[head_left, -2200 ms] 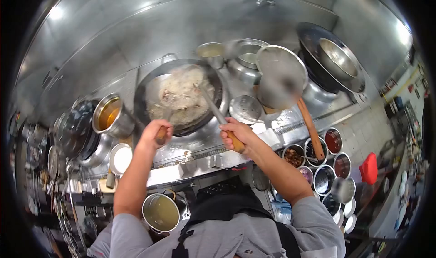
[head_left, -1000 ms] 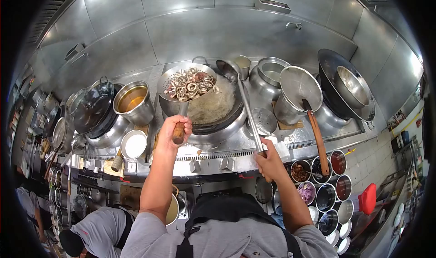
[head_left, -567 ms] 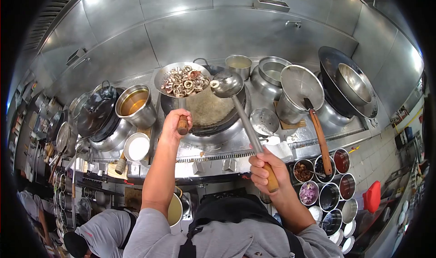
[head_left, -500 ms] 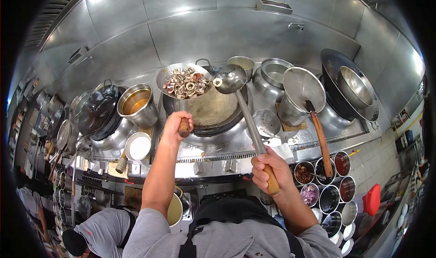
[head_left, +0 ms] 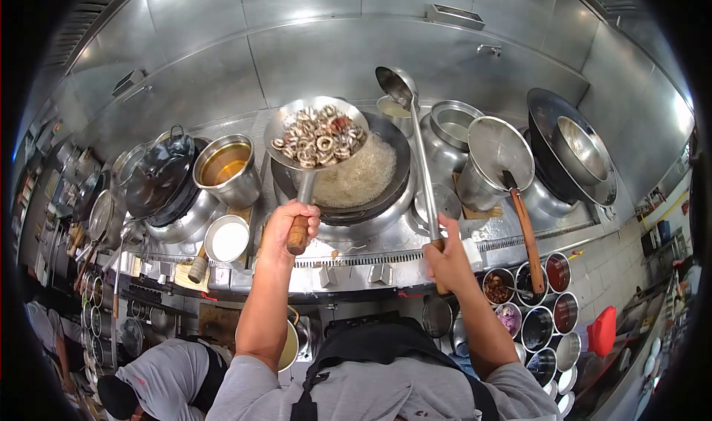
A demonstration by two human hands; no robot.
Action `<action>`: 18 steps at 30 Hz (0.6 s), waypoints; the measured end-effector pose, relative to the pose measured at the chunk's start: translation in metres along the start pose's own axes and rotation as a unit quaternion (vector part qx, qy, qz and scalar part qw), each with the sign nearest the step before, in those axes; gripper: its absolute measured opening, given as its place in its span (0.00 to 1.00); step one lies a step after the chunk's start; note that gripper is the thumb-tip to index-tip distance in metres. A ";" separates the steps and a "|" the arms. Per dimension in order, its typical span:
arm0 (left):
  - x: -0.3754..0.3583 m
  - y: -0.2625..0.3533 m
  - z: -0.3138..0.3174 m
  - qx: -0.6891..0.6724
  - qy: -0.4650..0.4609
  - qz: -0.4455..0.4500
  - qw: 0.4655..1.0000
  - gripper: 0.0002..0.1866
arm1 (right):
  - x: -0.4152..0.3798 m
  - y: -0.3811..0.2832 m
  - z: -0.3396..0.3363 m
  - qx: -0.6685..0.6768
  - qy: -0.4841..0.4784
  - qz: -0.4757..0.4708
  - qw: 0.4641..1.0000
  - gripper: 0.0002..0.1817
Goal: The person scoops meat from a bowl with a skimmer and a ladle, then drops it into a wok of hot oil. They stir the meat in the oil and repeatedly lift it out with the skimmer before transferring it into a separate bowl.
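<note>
My left hand (head_left: 291, 228) is closed round the wooden handle of a skimmer (head_left: 279, 143), which holds a heap of ring-shaped food pieces (head_left: 322, 133). Below and to the right of the skimmer, a black wok (head_left: 403, 165) contains pale, foaming liquid (head_left: 363, 176); the skimmer overlaps its upper left part. My right hand (head_left: 449, 258) grips the wooden end of a long ladle (head_left: 424, 158). The ladle's bowl is raised near the back, beside a small pot (head_left: 396, 108), and tilted; it looks empty.
To the left stand a pot of amber liquid (head_left: 224, 163), a white-filled bowl (head_left: 227, 239) and a dark wok (head_left: 159, 180). On the right are a strainer (head_left: 500, 150), a large wok (head_left: 545, 113) and several ingredient tubs (head_left: 538, 328). A co-worker (head_left: 167, 376) bends at lower left.
The ladle has moved from over the wok, up and to the right. The skimmer has shifted slightly right and appears larger. The liquid in the wok foams more.
</note>
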State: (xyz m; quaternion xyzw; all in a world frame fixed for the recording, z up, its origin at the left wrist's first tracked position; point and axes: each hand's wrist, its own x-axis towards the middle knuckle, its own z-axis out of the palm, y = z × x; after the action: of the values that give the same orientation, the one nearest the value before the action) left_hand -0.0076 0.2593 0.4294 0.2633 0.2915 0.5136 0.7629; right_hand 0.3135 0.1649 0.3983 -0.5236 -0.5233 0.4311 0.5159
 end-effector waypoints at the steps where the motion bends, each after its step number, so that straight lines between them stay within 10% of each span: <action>1: -0.002 0.001 0.006 0.004 -0.009 0.012 1.000 0.12 | -0.001 0.005 -0.004 -0.018 -0.019 0.000 1.000 0.34; 18: 0.010 0.049 0.044 0.012 -0.076 0.082 0.994 0.17 | -0.015 -0.018 -0.007 0.245 -0.049 -0.006 0.968 0.33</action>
State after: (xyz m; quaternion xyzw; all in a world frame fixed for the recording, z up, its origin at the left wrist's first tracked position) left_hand -0.0043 0.2802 0.4923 0.3338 0.2165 0.5498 0.7345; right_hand 0.3174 0.1484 0.4153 -0.3560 -0.4294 0.5681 0.6051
